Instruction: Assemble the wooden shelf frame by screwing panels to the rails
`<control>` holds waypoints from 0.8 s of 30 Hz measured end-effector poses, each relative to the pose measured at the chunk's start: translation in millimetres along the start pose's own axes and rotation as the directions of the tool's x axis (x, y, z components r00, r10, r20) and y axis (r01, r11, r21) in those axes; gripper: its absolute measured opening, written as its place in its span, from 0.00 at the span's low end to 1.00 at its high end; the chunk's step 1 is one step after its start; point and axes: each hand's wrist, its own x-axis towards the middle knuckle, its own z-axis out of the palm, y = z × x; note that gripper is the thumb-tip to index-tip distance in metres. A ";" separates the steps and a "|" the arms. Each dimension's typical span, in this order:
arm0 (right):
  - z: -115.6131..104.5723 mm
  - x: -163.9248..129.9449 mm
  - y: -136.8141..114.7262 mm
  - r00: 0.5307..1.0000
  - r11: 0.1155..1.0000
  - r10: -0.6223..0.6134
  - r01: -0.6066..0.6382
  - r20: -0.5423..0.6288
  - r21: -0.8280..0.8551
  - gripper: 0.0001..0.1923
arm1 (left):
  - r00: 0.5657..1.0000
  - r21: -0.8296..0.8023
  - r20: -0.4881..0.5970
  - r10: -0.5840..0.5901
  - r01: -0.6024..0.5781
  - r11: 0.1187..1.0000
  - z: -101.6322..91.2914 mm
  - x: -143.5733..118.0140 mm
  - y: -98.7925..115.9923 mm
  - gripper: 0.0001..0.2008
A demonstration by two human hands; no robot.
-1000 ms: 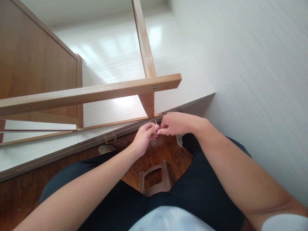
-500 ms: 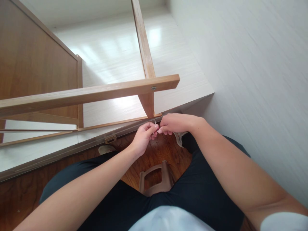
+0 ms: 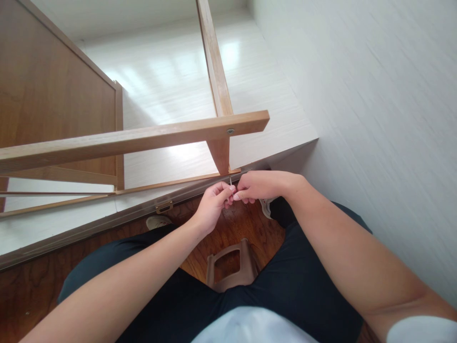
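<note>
My left hand [image 3: 213,205] and my right hand [image 3: 262,186] meet fingertip to fingertip just below a wooden frame [image 3: 150,138]. Between the pinched fingers stands a small thin metal piece [image 3: 231,182], like a pin or screw, pointing up; both hands grip it. It sits right under the lower end of the frame's upright post [image 3: 219,157]. A screw head [image 3: 230,130] shows in the horizontal rail above. What else the fingers hide I cannot tell.
I sit on a brown plastic stool [image 3: 230,264] over a dark wood floor [image 3: 32,286]. A white wall [image 3: 374,119] runs along the right. A sliding-door track [image 3: 107,221] with a small metal latch [image 3: 164,207] crosses ahead. A brown door panel [image 3: 50,85] stands at left.
Both hands stay pinched on the small metal piece with only slight shifts; the view wobbled a little. Nothing was let go.
</note>
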 end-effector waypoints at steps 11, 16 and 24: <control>-2.5 -6.5 -4.1 1.000 1.000 -0.007 0.007 0.005 0.007 0.19 | 1.000 0.005 0.013 0.021 -0.021 1.000 -0.4 -0.5 -1.0 0.17; -0.8 -6.4 -5.4 1.000 1.000 -0.028 0.028 -0.010 -0.012 0.21 | 0.999 0.012 0.030 0.026 -0.027 1.000 -0.1 0.7 -0.6 0.18; 0.3 -8.7 -9.1 0.995 0.994 -0.074 0.068 -0.066 -0.083 0.22 | 0.998 0.000 0.054 0.033 -0.033 0.999 -1.3 1.7 -1.6 0.18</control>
